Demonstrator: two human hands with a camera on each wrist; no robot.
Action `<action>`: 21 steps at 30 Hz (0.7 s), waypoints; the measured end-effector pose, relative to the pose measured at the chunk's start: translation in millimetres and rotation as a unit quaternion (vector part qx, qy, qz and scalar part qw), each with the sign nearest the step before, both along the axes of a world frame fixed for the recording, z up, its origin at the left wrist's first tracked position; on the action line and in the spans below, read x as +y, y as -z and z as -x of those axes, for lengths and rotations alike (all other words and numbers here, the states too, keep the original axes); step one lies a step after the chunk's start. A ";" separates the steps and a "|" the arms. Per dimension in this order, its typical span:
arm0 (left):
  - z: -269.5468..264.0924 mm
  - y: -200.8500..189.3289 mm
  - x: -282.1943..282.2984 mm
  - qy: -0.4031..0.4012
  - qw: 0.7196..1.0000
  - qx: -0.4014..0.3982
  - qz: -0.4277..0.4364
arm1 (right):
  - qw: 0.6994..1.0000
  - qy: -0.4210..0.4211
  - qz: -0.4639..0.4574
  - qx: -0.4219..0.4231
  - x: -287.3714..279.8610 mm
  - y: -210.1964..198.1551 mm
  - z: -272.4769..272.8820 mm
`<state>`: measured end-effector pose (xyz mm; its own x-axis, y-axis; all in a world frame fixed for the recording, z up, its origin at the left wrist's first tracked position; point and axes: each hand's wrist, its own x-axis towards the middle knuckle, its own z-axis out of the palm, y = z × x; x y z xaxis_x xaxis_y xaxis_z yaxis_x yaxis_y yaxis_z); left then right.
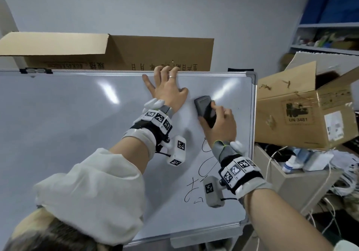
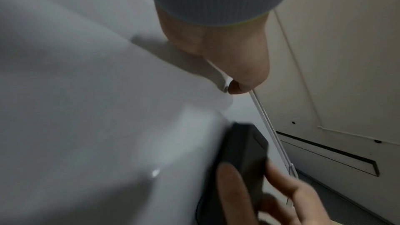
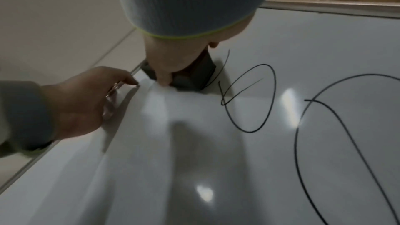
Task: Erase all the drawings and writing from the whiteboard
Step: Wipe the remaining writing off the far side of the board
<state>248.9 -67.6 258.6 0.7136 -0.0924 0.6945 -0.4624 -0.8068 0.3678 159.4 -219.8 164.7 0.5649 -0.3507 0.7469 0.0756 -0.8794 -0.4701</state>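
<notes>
Left hand (image 1: 167, 89) spread flat on the whiteboard (image 1: 68, 124) with fingertips hooked over its top edge, right hand (image 1: 221, 124) just beside it wrapped around the dark eraser (image 1: 205, 109) pressed on the board, black loops and writing (image 1: 202, 173) below the right hand.

Dim, blurred wrist views; whiteboard (image 1: 77, 124) glare

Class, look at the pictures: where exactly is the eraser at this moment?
In the head view the eraser sits on the upper right of the whiteboard, gripped by the right hand, beside the left hand and above the remaining black writing.
</notes>
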 end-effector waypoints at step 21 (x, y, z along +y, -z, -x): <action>8.1 -6.6 -4.2 -0.026 0.998 0.048 -0.037 | 0.990 0.068 -0.113 -0.055 -61.2 -3.3 -6.8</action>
